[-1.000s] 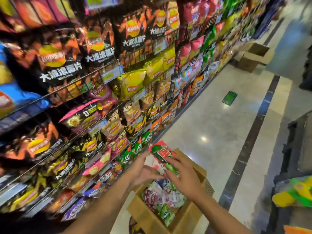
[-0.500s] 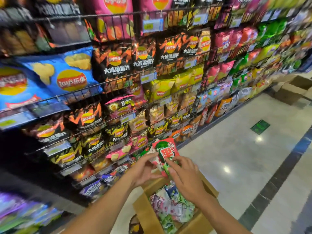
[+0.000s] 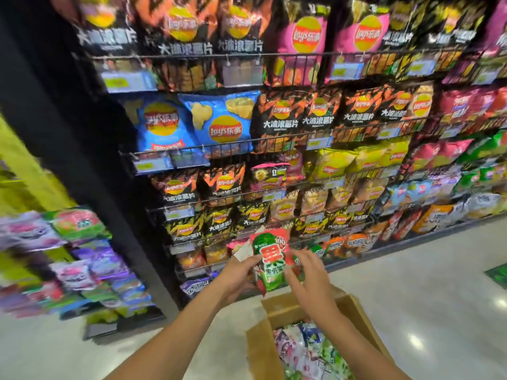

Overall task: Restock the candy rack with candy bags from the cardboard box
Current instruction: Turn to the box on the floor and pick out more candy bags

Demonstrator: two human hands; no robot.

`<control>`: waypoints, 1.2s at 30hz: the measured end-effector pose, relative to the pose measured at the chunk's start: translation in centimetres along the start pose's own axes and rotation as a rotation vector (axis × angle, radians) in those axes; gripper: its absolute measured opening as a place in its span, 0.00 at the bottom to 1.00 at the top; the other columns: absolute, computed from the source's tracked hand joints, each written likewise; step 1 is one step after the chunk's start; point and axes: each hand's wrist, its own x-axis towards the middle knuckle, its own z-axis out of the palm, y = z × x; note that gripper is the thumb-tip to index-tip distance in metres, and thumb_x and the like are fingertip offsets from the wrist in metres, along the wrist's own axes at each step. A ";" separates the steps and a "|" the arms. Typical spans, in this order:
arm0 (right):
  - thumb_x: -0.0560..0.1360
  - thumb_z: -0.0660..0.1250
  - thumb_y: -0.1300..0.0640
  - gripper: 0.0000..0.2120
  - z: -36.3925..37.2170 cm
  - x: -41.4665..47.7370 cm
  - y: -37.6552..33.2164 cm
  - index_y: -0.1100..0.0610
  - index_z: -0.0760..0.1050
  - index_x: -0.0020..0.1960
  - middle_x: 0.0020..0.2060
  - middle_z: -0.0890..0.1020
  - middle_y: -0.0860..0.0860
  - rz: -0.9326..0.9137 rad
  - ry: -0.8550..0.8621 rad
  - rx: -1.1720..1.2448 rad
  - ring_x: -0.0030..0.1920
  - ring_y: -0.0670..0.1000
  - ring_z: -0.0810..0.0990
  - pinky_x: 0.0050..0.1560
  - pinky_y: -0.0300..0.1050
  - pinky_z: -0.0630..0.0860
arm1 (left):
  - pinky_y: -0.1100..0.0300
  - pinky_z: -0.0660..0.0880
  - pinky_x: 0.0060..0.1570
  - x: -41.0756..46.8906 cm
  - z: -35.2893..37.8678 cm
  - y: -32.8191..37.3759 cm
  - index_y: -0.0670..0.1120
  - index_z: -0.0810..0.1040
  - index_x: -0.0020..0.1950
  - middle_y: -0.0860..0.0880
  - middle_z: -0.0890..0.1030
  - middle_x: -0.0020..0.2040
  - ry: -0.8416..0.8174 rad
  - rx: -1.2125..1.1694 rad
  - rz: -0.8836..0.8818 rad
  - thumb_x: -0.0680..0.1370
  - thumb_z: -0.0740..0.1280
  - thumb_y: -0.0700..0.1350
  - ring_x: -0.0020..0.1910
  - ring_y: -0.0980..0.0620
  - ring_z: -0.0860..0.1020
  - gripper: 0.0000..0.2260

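Carry step: both hands hold one red-green candy bag (image 3: 273, 259) upright above the cardboard box (image 3: 258, 349), left hand (image 3: 237, 277) pinching its left edge, right hand (image 3: 312, 278) gripping the right side. Next move probably calls for a swing left to the candy rack (image 3: 79, 242), well apart from the bag, then finding the matching stack. Glossy pale floor (image 3: 411, 297), shop aisle, wire chip shelves (image 3: 274, 160) behind the bag.
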 end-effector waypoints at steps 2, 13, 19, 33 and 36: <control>0.80 0.66 0.41 0.23 1.4 0.9 -1.9 0.44 0.69 0.73 0.63 0.70 0.38 0.068 -0.042 0.100 0.65 0.43 0.71 0.64 0.47 0.74 | 0.49 0.84 0.40 -1.5 -2.3 0.7 0.47 0.78 0.64 0.46 0.88 0.53 0.031 -0.030 0.030 0.83 0.69 0.43 0.48 0.46 0.87 0.10; 0.79 0.71 0.52 0.12 13.1 0.8 -17.3 0.49 0.76 0.62 0.51 0.80 0.41 0.091 -0.327 0.454 0.45 0.35 0.80 0.41 0.27 0.75 | 0.29 0.76 0.63 -9.5 -20.6 1.7 0.43 0.77 0.70 0.37 0.85 0.60 0.189 -0.232 0.067 0.81 0.71 0.44 0.60 0.34 0.84 0.18; 0.77 0.75 0.56 0.09 20.6 -0.4 -25.5 0.50 0.80 0.56 0.49 0.85 0.49 0.087 -0.355 0.506 0.48 0.48 0.84 0.43 0.36 0.80 | 0.34 0.77 0.64 -15.4 -30.2 2.8 0.47 0.77 0.71 0.39 0.84 0.63 0.158 -0.290 0.118 0.82 0.70 0.47 0.62 0.36 0.83 0.18; 0.77 0.75 0.57 0.10 28.2 -2.2 -37.0 0.50 0.77 0.55 0.51 0.84 0.51 0.027 -0.276 0.557 0.50 0.49 0.85 0.53 0.51 0.83 | 0.37 0.82 0.57 -22.5 -44.7 3.7 0.47 0.65 0.78 0.41 0.83 0.65 0.206 -0.253 0.204 0.75 0.77 0.41 0.63 0.38 0.83 0.34; 0.77 0.74 0.57 0.10 28.2 -1.6 -38.2 0.52 0.77 0.57 0.51 0.84 0.50 0.029 -0.237 0.558 0.50 0.50 0.84 0.53 0.51 0.83 | 0.34 0.78 0.62 -23.0 -45.9 4.2 0.47 0.69 0.75 0.42 0.84 0.63 0.200 -0.219 0.227 0.74 0.76 0.42 0.63 0.39 0.83 0.31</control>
